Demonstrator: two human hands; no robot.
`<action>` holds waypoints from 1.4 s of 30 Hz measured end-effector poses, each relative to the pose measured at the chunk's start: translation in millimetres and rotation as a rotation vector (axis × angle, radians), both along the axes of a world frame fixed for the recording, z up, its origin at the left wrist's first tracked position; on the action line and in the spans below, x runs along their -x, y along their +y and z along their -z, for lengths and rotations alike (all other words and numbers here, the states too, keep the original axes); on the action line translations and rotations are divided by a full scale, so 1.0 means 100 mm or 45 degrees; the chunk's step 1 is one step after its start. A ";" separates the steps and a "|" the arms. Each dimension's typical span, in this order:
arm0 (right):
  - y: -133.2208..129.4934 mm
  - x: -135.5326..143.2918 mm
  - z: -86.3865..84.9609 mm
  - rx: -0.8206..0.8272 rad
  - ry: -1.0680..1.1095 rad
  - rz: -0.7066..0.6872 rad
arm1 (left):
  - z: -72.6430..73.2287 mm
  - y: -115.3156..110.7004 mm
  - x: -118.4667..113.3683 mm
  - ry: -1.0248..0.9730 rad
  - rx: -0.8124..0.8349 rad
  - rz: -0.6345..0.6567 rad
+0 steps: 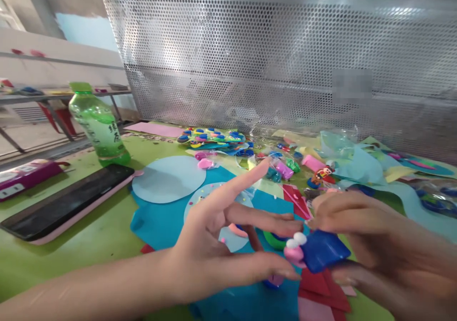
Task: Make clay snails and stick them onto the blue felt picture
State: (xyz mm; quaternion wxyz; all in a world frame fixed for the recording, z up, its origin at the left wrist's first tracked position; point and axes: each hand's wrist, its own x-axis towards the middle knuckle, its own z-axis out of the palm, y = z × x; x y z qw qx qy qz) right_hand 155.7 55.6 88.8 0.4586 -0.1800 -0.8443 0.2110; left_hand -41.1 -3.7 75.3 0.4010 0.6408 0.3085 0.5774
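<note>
Between my hands is a small clay figure, with a dark blue slab [324,252], a pink lump [294,255] and two white balls [297,239]. My right hand [378,235], blurred at the edges, pinches the blue slab between thumb and fingers. Thumb and middle finger of my left hand [217,237] close around the pink and white end, while its index finger points up and away. Under my left hand lies a pale blue paper disc [196,206] with small coloured dots, on a larger blue sheet [157,221]. A green and blue clay piece [276,240] is partly hidden behind the fingers.
A phone [78,192] and a tilted green bottle [100,125] stand left, beside a purple power strip [28,175]. Another pale blue disc [167,178] lies ahead. Decorated pieces [214,137] and wrapped clay [283,168] sit before a perforated metal panel [232,59]. Red paper [321,287] lies near the right hand.
</note>
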 end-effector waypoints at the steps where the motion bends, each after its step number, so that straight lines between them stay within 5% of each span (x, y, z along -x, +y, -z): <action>1: 0.00 0.00 -0.01 -0.028 -0.016 0.015 | 0.00 -0.01 0.00 0.008 0.001 0.000; 8: 0.03 -0.04 -0.02 -0.143 -0.117 0.017 | -0.02 -0.01 -0.01 0.028 0.078 -0.060; 27: 0.12 0.03 0.07 0.102 -0.121 0.149 | -0.05 0.16 -0.06 -0.275 0.410 -0.100; 42: 0.13 0.10 0.07 0.178 -0.218 0.147 | 0.00 0.23 -0.03 -0.121 0.462 -0.147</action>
